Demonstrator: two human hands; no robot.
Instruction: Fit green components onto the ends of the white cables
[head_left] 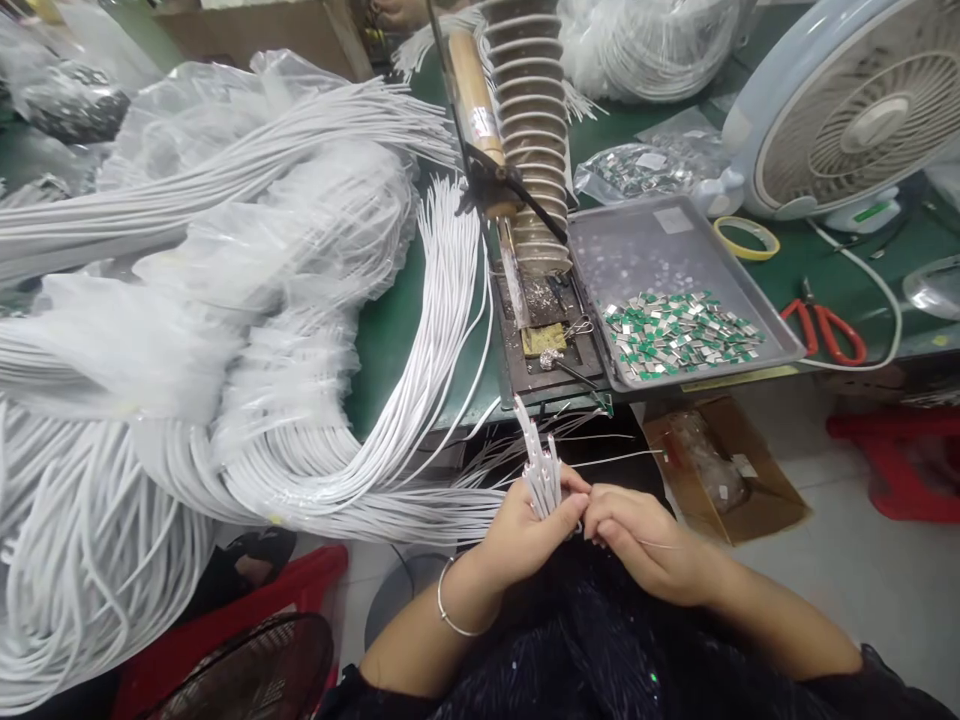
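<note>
My left hand is wrapped around a bundle of thin white cables, whose cut ends point up with small pinkish-copper tips. Against its fingertips, my right hand is closed in a pinch, and a thin white wire sticks out past its knuckles. What lies between the two sets of fingertips is hidden. Long white cables run from the left over the bench edge toward my left hand. A few loose strands stretch just above my hands.
A soldering iron rests in a coil stand above a yellow sponge. Right of it, a grey tray holds many small green-and-silver connectors. Beyond are red-handled cutters, yellow tape and a fan.
</note>
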